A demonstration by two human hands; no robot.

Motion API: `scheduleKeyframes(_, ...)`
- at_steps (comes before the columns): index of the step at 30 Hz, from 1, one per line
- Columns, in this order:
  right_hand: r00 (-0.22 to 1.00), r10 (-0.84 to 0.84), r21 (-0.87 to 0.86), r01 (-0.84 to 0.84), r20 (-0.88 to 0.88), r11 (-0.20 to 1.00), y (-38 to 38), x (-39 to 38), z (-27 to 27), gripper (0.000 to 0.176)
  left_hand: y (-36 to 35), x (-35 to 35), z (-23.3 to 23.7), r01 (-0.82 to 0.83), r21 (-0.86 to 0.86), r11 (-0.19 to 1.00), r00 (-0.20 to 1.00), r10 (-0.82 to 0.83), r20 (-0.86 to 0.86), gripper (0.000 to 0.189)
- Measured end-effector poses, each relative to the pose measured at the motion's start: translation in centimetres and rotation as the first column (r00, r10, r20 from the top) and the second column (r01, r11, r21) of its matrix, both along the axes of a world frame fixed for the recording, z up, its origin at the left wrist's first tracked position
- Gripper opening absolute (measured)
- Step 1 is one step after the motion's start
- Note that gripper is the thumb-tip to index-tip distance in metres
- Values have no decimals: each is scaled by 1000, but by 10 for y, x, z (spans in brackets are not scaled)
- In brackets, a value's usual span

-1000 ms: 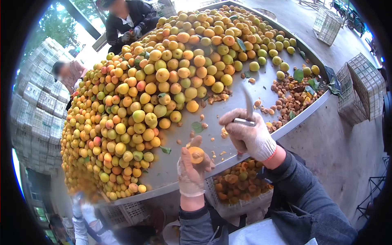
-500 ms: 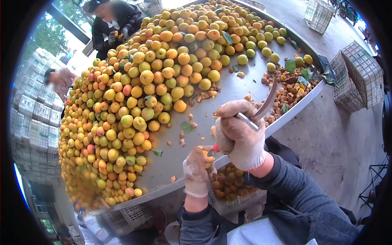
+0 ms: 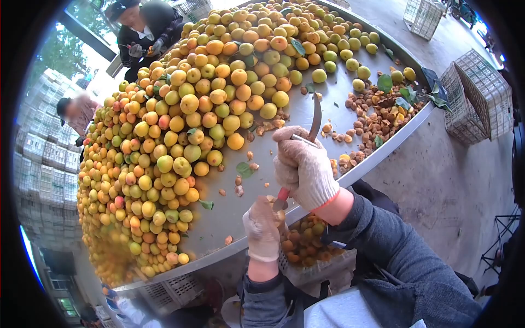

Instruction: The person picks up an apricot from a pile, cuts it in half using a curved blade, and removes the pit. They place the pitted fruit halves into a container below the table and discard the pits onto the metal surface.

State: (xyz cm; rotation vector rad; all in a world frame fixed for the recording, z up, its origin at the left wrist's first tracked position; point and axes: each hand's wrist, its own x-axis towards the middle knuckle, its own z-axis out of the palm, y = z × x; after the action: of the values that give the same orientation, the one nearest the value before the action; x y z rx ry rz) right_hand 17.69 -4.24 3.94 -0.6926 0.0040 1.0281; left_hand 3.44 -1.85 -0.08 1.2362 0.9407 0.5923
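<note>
1. L hand [image 3: 261, 227], lower ctr, is grasping a fruit [image 3: 281, 215], mostly hidden, prob. steadying it.
2. R hand [image 3: 306, 169], ctr, is clenching a curved knife [image 3: 316, 117] blade-up, prob. to aim its red lower end [image 3: 283, 193] at that fruit.
3. Crate [image 3: 336, 266] w/ loose fruit [image 3: 303, 240] is sitting btm ctr under surface [image 3: 219, 229] edge, prob. for easy reach.

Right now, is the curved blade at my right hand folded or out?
Out: the curved blade projects bare from your gloved right hand.

The right hand [image 3: 307, 170] grips a knife [image 3: 316, 119], curved blade upward. The left hand [image 3: 262, 229], blurred at the fingers, is just below. Fruit [image 3: 164, 147] is heaped on the table [image 3: 210, 232].
</note>
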Motion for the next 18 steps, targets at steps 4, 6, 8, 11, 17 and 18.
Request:
scheduleKeyframes(4,964,-43,43,56,-263,997,6,3,-16,12,1,1,12,-16,-203,979,997,31,74,50)
scheduleKeyframes(6,972,-74,57,89,-224,994,7,0,-19,13,3,-1,-3,5,105,994,999,0,-46,50)
scheduleKeyframes(8,977,-103,76,119,-186,990,8,-4,-16,13,4,0,-5,61,401,914,986,9,-169,50)
scheduleKeyframes(11,993,-115,-30,115,-19,993,6,-9,-6,15,6,10,-5,-139,-172,975,990,136,-26,51)
scheduleKeyframes(17,946,-118,25,132,-301,991,15,-3,-26,16,20,-5,-17,151,-543,826,945,40,323,42)
scheduleKeyframes(18,940,-121,26,136,-320,990,17,-2,-31,17,23,-5,-23,247,-645,723,886,101,453,37)
